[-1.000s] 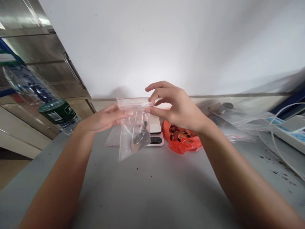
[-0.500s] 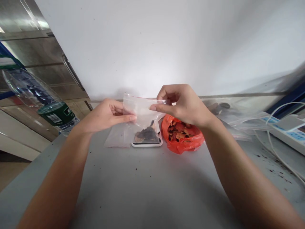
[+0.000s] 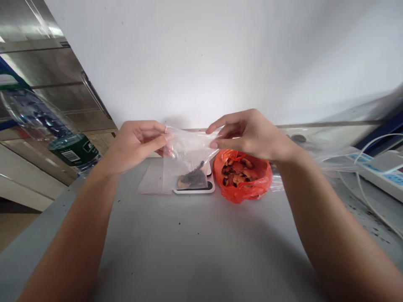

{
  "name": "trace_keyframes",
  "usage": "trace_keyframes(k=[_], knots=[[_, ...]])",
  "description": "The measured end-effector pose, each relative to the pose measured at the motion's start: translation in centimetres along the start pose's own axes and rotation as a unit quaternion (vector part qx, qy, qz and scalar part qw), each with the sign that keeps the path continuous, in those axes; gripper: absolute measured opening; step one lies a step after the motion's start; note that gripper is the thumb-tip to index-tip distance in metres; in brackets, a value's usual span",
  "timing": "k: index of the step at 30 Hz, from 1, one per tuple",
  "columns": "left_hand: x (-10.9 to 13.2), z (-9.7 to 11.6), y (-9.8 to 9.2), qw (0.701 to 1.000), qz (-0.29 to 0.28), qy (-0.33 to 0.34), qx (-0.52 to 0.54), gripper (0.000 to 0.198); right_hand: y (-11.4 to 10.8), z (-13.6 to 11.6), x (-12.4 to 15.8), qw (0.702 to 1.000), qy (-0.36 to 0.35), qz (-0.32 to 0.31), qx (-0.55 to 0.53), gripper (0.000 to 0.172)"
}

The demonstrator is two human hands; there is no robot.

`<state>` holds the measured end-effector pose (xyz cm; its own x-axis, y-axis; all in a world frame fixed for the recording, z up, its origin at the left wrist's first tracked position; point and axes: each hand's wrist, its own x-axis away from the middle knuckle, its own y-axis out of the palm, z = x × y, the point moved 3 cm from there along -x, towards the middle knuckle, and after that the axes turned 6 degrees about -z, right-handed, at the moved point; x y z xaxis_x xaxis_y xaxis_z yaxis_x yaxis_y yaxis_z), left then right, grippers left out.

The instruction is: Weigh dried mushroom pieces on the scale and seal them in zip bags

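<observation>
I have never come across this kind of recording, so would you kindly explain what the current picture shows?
There is no machine here: these are a person's own bare hands, seen from a camera worn on the head, looking forward and down. The left hand and right hand hold a clear bag near its top, one at each side. Inside are dark pieces. Behind the bag is a white-edged device, probably a scale, on the grey table. Beside it sit a flat clear bag and an open red bag of dried-looking pieces. A power strip lies far right.
</observation>
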<state>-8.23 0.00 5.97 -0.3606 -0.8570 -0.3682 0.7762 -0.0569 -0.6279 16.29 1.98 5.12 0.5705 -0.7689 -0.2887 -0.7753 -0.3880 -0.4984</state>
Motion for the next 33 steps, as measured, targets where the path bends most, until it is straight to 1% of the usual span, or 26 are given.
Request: trace_keyframes(k=[3, 9, 11, 13, 15, 17, 20, 24, 26, 29, 33], knots=[[0.0, 0.3, 0.1, 1.000, 0.011, 0.004, -0.013, 0.016, -0.3, 0.4, 0.1, 1.000, 0.006, -0.020, 0.000, 0.022], [0.1, 0.5, 0.2, 0.999, 0.046, 0.028, 0.006, 0.009, -0.1, 1.5, -0.3, 0.998, 0.001, -0.026, -0.055, 0.022], [0.1, 0.5, 0.1, 0.998, 0.056, 0.028, 0.014, 0.009, 0.1, 1.7, -0.5, 0.996, 0.002, -0.014, -0.088, 0.028], [0.2, 0.6, 0.1, 0.998, 0.056, 0.026, 0.012, 0.010, 0.2, 1.9, -0.6, 0.992, 0.010, 0.012, -0.122, 0.034], [0.2, 0.6, 0.0, 0.998, 0.052, 0.021, 0.002, 0.011, 0.1, 2.1, -0.6, 0.990, 0.017, 0.034, -0.134, 0.039], [0.2, 0.6, 0.0, 0.999, 0.049, 0.013, -0.011, 0.014, 0.1, 2.3, -0.7, 0.991, 0.014, 0.032, -0.128, 0.039], [0.1, 0.6, 0.1, 0.998, 0.043, 0.004, -0.038, 0.018, 0.0, 2.6, -0.7, 0.994, 0.000, 0.009, -0.111, 0.036], [0.1, 0.7, 0.3, 0.998, 0.023, 0.016, -0.054, 0.018, -0.2, 2.6, -0.6, 0.997, -0.013, 0.001, -0.075, 0.029], [0.1, 0.9, 0.6, 0.998, 0.013, 0.021, -0.059, 0.018, 0.0, 2.1, -0.4, 0.999, -0.016, -0.007, -0.049, 0.026], [0.2, 1.4, 1.1, 0.997, 0.003, 0.025, -0.076, 0.018, 0.8, 0.8, -0.4, 0.999, -0.034, -0.020, -0.015, 0.027], [0.2, 2.3, 1.9, 0.995, -0.014, 0.039, -0.092, 0.016, 2.2, -0.6, -0.7, 0.997, -0.071, -0.009, 0.013, 0.027]])
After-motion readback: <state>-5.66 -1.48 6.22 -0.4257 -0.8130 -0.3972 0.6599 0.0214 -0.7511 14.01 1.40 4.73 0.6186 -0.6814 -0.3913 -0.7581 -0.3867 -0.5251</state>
